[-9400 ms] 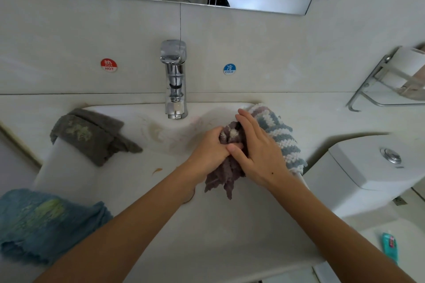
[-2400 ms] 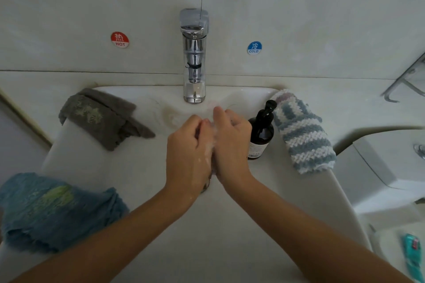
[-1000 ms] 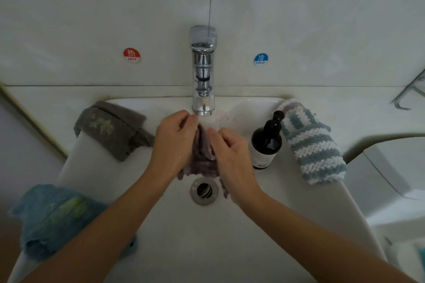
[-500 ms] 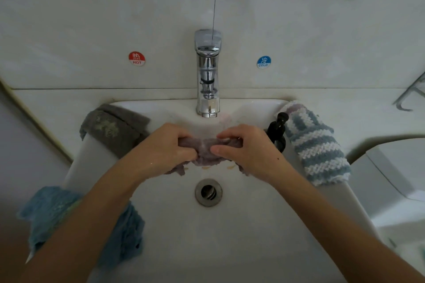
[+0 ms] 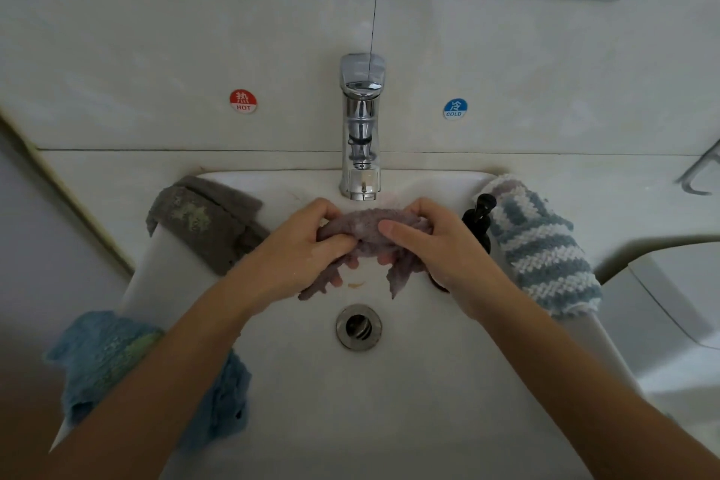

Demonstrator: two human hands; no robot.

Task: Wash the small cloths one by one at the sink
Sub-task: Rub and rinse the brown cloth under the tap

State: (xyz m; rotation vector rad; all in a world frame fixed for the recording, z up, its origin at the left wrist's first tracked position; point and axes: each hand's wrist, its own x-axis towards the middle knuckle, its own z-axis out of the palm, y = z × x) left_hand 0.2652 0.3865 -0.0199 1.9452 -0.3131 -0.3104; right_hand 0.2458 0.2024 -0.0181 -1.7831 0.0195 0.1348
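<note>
Gripping cloth (image 5: 366, 230) bunched under tap (image 5: 361, 129) — left hand (image 5: 300, 253) and right hand (image 5: 432, 245), fingers curled round it; rub folds together evenly, low over sink (image 5: 389, 401) — limits splashing.

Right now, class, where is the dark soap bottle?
In the head view, the dark soap bottle stands on the sink's right rim, between the right hand and the striped cloth, partly hidden behind that hand.

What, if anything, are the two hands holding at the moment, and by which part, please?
Both hold the purple cloth under the tap: the left hand grips its left end, the right hand its right end.
</note>
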